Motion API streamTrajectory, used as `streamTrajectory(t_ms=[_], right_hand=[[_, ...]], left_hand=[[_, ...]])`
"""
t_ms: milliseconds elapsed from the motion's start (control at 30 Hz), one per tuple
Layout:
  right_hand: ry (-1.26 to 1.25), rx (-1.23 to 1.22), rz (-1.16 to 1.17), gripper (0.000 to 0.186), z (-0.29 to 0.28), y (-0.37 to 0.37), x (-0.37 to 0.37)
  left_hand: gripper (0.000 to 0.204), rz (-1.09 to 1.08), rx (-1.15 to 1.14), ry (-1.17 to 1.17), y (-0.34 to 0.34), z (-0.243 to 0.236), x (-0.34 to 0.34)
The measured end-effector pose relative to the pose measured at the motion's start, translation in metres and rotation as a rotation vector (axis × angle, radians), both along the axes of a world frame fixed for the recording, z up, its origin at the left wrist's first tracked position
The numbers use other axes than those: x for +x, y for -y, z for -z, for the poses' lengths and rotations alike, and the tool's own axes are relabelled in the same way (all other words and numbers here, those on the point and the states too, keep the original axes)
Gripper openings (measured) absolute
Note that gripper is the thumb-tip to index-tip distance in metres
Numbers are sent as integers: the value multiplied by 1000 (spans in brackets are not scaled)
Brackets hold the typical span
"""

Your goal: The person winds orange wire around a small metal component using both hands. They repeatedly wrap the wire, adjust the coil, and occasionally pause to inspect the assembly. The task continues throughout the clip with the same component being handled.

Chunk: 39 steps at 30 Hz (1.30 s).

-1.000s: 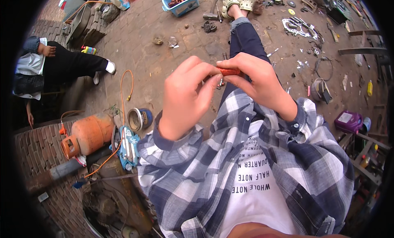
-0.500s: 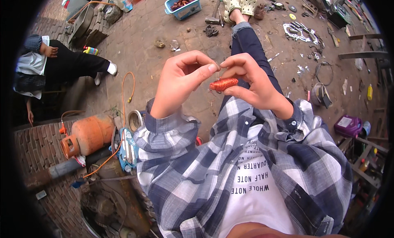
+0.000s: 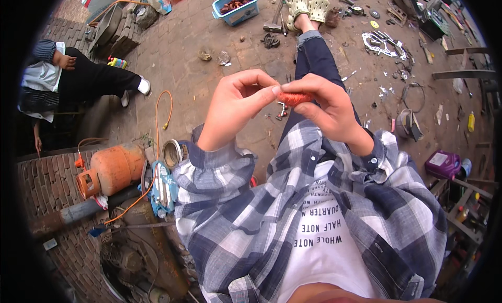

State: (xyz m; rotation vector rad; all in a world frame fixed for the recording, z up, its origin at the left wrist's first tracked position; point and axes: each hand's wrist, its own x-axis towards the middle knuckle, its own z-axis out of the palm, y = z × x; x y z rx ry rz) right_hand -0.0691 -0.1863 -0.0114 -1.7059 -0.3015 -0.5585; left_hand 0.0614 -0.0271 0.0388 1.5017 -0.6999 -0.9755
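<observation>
A small, oblong, orange-red bundle with a ridged, strand-like surface point(image 3: 294, 97) is gripped between the thumb and fingers of the right hand point(image 3: 332, 107), in the air above the brick-paved ground point(image 3: 198, 78), just beside a leg in dark-blue denim point(image 3: 318, 57). The thumb and index finger of the left hand point(image 3: 235, 107) are pinched together at the bundle's left end; whether anything thin is held between them cannot be told. Both wrists are covered by the cuffs of a blue-and-white checked cotton shirt point(image 3: 293, 198).

Toward the ground's far edge, dark reddish-brown chunks point(image 3: 236, 4) are held in a rectangular blue plastic tub point(image 3: 243, 16). Near the tub's right side, a metal-headed hammer point(image 3: 273, 27) is laid down, and cream perforated clogs point(image 3: 298, 5) are worn on the outstretched feet. Toward the far right corner of the ground, a flat, pale metal plate with large holes point(image 3: 387, 52) is surrounded by small scattered parts. Near the right edge, a purple plastic jug point(image 3: 443, 163) and a yellow bottle point(image 3: 471, 121) are seen. Toward the left edge, a rounded orange metal gas cylinder point(image 3: 117, 169) is seen on its side, near a round, open metal tin point(image 3: 171, 153) partly hidden by the left sleeve. Beyond the cylinder, a second person in black trousers point(image 3: 99, 73) is seen.
</observation>
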Motion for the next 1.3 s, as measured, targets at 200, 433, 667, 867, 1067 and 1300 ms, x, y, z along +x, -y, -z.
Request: streamTrajectory(t_ms=[200,433,667,867,1067,1300], right_hand=[[-78,245,257,27,0,-10,0],[-50,-224,295,27,-10,-9,-1],[-172,-163,62,28,-13,0,-5],[-197,-95,-110,27,-14,5,-7],[-207,171,-126,28,4,-1,-6],[-149,369,-116,29,14,-5,-7]], left_hand=[[6,-96,-139,606,0,7,-26],[7,-203,-16,1123,-2,-9,-42],[11,-123,-41,788,-6,-8,-24],[11,-3,-45,-23,-9,2,-9],[13,-60,-213,-467,-2,29,-14],[7,-91,-314,-728,8,47,-30]])
